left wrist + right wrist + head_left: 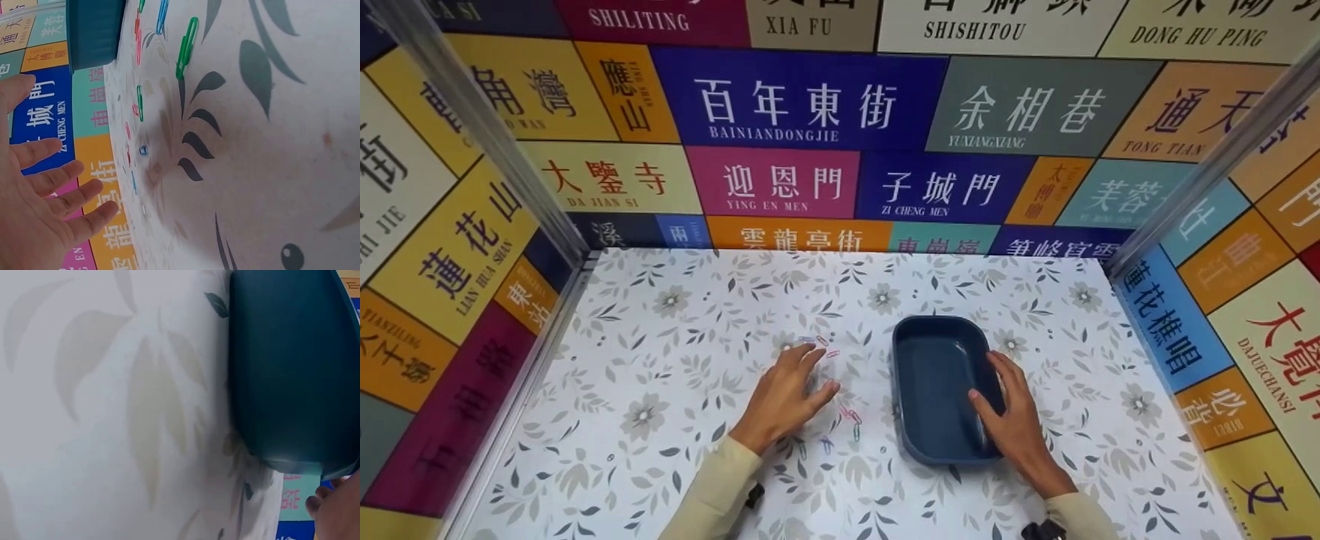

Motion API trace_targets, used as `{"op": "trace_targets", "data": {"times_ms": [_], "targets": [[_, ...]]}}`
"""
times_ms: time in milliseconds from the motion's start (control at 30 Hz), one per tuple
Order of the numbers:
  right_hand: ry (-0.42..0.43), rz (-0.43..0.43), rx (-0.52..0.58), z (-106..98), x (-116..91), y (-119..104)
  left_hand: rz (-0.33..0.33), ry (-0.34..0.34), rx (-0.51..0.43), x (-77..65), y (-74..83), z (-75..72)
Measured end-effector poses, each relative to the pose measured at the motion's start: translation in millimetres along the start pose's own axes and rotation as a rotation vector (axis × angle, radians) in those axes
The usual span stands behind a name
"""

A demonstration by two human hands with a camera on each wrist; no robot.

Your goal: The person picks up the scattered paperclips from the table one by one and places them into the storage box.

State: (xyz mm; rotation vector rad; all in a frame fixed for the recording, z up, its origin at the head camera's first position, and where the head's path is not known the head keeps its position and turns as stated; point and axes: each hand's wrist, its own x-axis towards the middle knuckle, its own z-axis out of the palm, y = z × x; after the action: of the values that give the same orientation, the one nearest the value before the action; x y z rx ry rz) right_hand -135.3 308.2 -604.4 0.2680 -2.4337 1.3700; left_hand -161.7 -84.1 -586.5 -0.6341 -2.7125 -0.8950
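Note:
A dark blue rectangular plastic box (937, 390) stands on the table, its open side up. My right hand (1018, 424) grips the box's right rim, thumb over the inside and fingers along the outer wall. In the right wrist view the box's wall (292, 377) hides most of that hand (343, 509). Left of the box, my left hand (784, 394) hovers with spread, loosely bent fingers and holds nothing. Several coloured paper clips (850, 415) lie scattered around and below it. The left wrist view shows a green paper clip (185, 53) close by, and the left palm (34, 208) bare.
A white cloth with grey flowers and leaves (697, 352) covers the table. Panels with coloured street-name signs (802, 97) enclose the back and both sides. Metal corner posts (521, 157) rise at the rear left and rear right.

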Motion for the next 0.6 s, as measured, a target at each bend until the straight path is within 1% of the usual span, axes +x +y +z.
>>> {"op": "trace_targets", "data": {"times_ms": [100, 167, 400, 600], "targets": [[0.001, 0.033, 0.092, -1.6, -3.8, 3.1, -0.008, -0.005, -0.003, -0.8, -1.2, -0.1], [0.003, 0.05, 0.128, -3.1, -6.4, 5.2, -0.017, -0.014, -0.012, -1.0, -1.3, -0.5], [-0.037, 0.051, 0.241, -6.6, -12.8, 13.9, -0.027, -0.002, -0.029, -3.0, -1.7, -2.5], [-0.057, 0.05, 0.323, -8.7, -20.0, 18.8, -0.018, 0.007, -0.011, -3.8, -2.0, -3.0]]}}
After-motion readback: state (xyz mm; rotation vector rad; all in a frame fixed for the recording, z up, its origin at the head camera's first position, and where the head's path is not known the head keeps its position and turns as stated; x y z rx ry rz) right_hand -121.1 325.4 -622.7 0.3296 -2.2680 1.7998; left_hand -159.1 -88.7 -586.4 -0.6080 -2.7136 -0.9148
